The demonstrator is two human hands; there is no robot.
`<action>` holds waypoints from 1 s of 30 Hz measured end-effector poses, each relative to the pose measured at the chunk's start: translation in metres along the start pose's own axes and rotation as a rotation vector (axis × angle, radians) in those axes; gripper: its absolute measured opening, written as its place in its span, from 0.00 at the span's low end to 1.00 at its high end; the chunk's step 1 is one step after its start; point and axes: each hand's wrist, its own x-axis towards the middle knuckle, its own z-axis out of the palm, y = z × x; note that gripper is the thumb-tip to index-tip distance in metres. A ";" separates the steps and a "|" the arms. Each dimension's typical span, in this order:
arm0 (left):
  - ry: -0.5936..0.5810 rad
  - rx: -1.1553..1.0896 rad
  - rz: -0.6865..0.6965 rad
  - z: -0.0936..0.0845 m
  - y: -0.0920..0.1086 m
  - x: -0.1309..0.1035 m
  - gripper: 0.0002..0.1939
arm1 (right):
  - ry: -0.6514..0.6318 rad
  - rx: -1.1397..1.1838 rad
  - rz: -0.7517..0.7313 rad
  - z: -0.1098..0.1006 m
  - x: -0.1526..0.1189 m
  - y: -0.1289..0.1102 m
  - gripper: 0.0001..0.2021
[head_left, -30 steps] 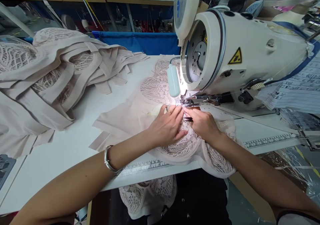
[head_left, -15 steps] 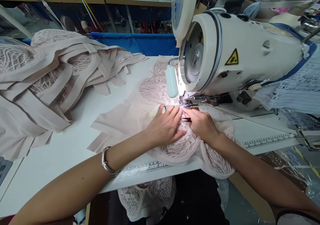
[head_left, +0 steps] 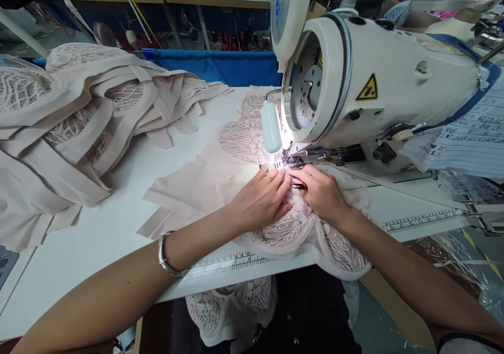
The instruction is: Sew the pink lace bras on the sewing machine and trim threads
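Observation:
A beige lace bra (head_left: 281, 233) lies spread on the sewing table, its upper part under the needle area of a white sewing machine (head_left: 394, 75). My left hand (head_left: 262, 196) rests on the lace with its fingers stretched out, the tips close to the lit presser foot (head_left: 286, 159). To its right, my right hand (head_left: 321, 191) is closed, fingertips pressed to the fabric beside the foot. Dark pointed tips of what look like thread snips (head_left: 299, 186) stick out from under its fingers. The palm side of this hand is hidden.
A heap of beige lace pieces (head_left: 86, 117) covers the table's left side. A small lamp (head_left: 270, 128) hangs by the needle. Ruler tape (head_left: 236, 262) runs along the front edge. Another lace piece (head_left: 232, 306) lies on my lap. Handwritten paper (head_left: 468, 138) is at right.
The mechanism inside the machine's round open end has turned. My left fingers now lie flatter, and my right hand has shifted slightly. The fabric has barely moved.

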 end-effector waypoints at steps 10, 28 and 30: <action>0.004 -0.052 -0.046 0.001 -0.001 -0.001 0.30 | -0.051 -0.040 -0.013 0.004 0.001 0.002 0.25; -0.028 0.029 0.140 -0.005 0.012 -0.003 0.21 | -0.063 0.117 0.039 -0.003 0.006 0.006 0.17; -0.049 -0.016 0.114 -0.007 0.012 -0.004 0.20 | -0.066 0.134 0.012 -0.003 0.005 0.008 0.19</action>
